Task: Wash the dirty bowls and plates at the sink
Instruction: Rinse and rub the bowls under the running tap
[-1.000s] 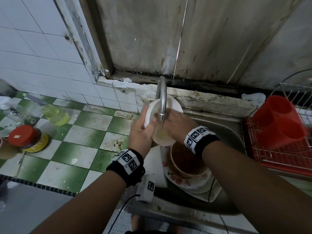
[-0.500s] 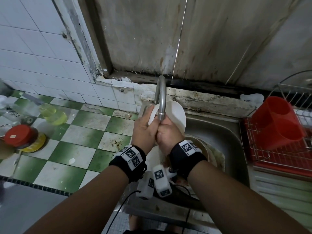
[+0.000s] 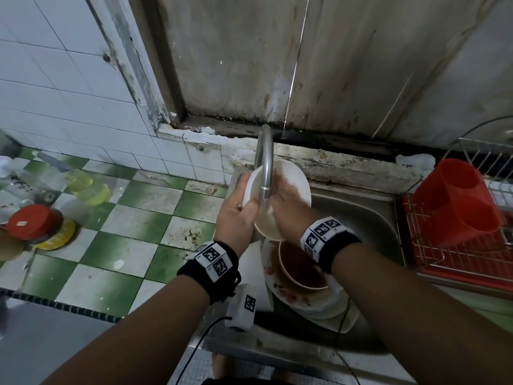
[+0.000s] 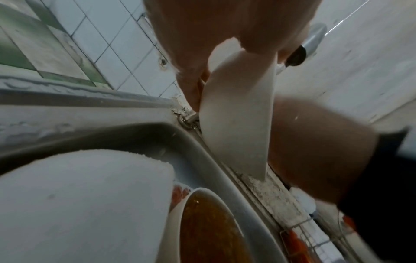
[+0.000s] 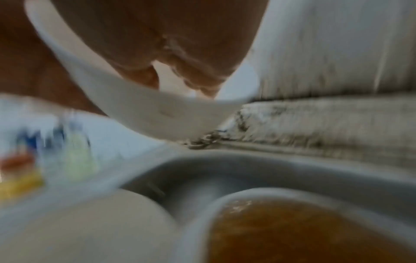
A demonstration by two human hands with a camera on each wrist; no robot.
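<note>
The steel sink holds a stack of dirty dishes: a wide white plate smeared with red sauce, and on it a white bowl coated inside with brown-orange residue. A pale flat board leans in the sink just left of them. Above the stack, under the curved steel tap, a white bowl is held tilted on edge, with cloudy water pooled at its low side. The left hand grips its left rim, fingers curled round the outside and thumb over the edge. The right hand lies inside the bowl, fingers bent against the inner wall; the tap spout hides part of them.

Right of the sink a red wire dish rack carries a red plastic cutlery holder. On the green-and-white tiled counter to the left lie a bottle of yellow-green liquid and a red-lidded jar beside a yellow lid.
</note>
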